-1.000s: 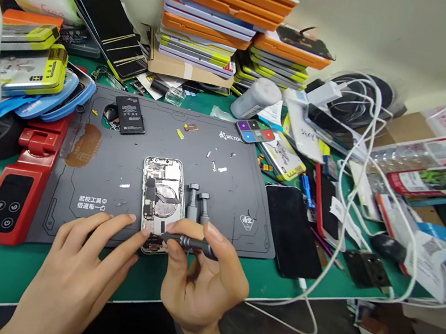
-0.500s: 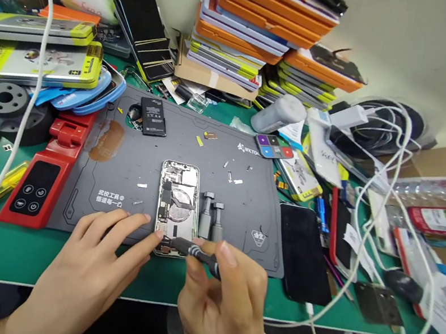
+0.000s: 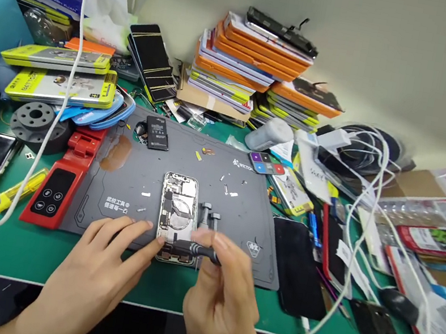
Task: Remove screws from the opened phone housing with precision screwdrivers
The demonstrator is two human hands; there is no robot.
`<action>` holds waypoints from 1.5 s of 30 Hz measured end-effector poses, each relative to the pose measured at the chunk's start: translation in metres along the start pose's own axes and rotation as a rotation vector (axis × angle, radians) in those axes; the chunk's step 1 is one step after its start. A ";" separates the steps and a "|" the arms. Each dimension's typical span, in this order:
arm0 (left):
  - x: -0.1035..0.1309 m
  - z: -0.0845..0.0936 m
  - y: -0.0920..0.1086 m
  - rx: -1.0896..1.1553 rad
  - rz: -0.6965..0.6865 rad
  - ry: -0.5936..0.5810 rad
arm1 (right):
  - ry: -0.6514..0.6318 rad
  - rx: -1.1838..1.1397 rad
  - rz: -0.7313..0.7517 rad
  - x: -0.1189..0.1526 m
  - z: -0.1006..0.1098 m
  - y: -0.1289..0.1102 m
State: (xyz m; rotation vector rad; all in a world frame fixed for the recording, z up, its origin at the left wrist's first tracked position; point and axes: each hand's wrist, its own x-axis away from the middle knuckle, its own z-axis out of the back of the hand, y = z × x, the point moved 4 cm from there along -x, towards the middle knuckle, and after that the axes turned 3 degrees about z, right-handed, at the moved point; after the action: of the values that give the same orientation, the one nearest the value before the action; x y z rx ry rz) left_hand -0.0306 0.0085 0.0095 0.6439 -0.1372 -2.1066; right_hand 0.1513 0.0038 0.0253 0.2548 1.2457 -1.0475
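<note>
The mat [image 3: 190, 155] has an open lane toward its far edge (small loose parts aside); two upright grey screwdrivers [image 3: 209, 217] block the opened phone's [image 3: 179, 220] right side.

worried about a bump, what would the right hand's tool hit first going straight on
Probably the left hand, at its index fingertip by the open phone; depth is unclear, so the tool may meet the phone first.
</note>
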 end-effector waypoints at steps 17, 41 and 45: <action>-0.005 0.000 0.003 -0.075 -0.017 -0.010 | -0.070 -0.118 0.039 0.005 -0.003 -0.002; -0.003 -0.008 -0.011 -0.154 -0.128 0.039 | -0.492 0.402 -0.338 -0.023 0.010 0.058; -0.003 -0.007 -0.008 -0.174 -0.133 0.043 | -0.637 0.379 -0.402 -0.028 0.000 0.052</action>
State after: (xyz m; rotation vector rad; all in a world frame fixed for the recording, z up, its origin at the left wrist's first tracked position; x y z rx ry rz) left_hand -0.0319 0.0170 0.0017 0.6071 0.1148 -2.2008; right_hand 0.1924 0.0464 0.0308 -0.0538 0.5219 -1.5614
